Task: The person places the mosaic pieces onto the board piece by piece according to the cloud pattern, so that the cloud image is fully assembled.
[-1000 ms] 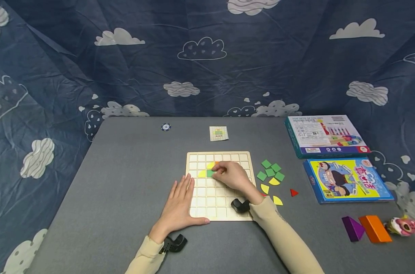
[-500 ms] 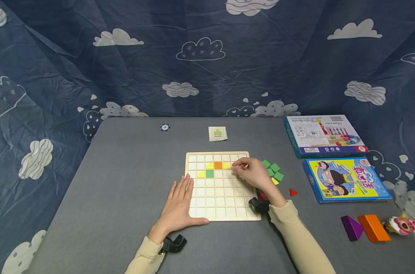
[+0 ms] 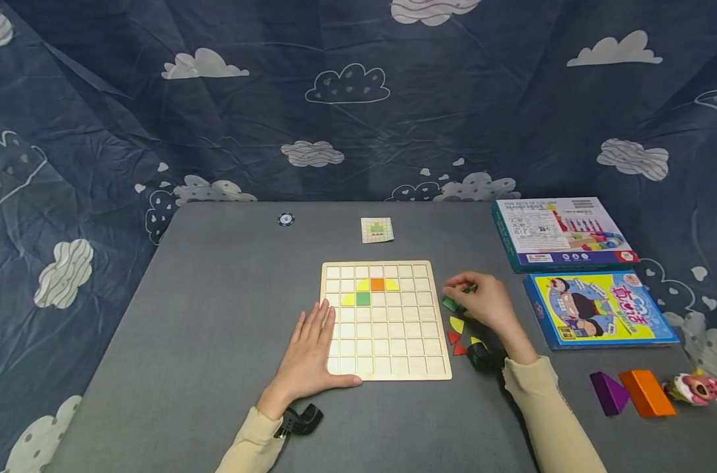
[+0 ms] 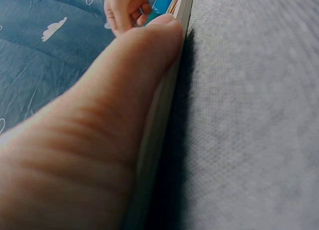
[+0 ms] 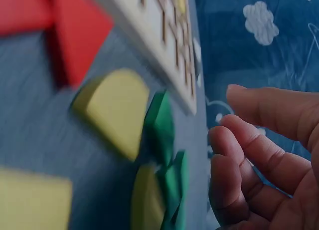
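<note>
1. Lying near the centre of the frame, the board (image 3: 388, 348) is only partly filled: an orange square (image 3: 377, 284) sits between two yellow pieces (image 3: 363, 285) in the second row from the top, with another yellow piece and a green square (image 3: 363, 299) side by side in the row beneath.
2. Most visible cells are bare, so the work looks to be at an early stage.
3. Right of centre, loose green squares (image 3: 449, 305), yellow quarter-rounds (image 3: 457, 324) and red triangles (image 3: 459, 350) lie on the tabletop (image 3: 228, 295), probably left to place; no red shows on the board.
4. Over the green squares hovers the right hand (image 3: 485, 299), its fingers (image 5: 264, 150) loosely curled, a narrow gap before the thumb and no piece visible there.
5. At the board's lower left, the left hand (image 3: 311, 358) lies flat, fingers straight and close together, thumb spread wide, apparently steadying it.
6. At upper centre, a card (image 3: 377, 230) probably gives the pattern; it is too small to read, so the exact remainder cannot be told.
7. Toward the right edge lie two boxes (image 3: 562, 230), seemingly uninvolved.
</note>
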Motion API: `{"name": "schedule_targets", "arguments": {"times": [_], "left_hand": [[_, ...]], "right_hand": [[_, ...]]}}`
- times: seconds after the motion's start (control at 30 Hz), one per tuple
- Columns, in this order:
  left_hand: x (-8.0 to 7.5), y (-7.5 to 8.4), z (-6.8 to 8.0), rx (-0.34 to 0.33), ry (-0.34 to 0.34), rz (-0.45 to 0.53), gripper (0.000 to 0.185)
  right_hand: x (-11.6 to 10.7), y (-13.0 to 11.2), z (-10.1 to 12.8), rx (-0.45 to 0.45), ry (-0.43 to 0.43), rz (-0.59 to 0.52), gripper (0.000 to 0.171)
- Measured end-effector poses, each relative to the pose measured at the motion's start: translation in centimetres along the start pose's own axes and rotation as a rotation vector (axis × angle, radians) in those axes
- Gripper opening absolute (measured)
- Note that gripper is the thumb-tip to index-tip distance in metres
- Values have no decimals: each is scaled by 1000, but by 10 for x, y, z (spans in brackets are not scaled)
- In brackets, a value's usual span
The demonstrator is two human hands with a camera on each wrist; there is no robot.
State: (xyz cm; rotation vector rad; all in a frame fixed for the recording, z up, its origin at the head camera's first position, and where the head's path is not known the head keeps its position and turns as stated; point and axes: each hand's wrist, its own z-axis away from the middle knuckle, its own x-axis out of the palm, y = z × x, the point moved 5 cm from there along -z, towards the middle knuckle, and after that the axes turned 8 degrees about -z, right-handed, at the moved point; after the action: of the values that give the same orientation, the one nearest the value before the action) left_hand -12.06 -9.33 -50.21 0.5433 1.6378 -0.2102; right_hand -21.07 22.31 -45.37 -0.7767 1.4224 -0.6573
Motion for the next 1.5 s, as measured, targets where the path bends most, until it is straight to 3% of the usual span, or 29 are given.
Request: {"name": "schedule_targets", "arguments": {"times": [0.53,0.73,1.5], "left_hand": [[1,-1,0,-9,-15,12,129],[0,-1,0,-5,-16,8,128],[-1,-1,0,-11,-15,26,128]], "right_hand": [[-1,16,6,111,-95,112,34],[1,15,6,127,-92,133,33],[7,8,8,50,-68,69,23]]}}
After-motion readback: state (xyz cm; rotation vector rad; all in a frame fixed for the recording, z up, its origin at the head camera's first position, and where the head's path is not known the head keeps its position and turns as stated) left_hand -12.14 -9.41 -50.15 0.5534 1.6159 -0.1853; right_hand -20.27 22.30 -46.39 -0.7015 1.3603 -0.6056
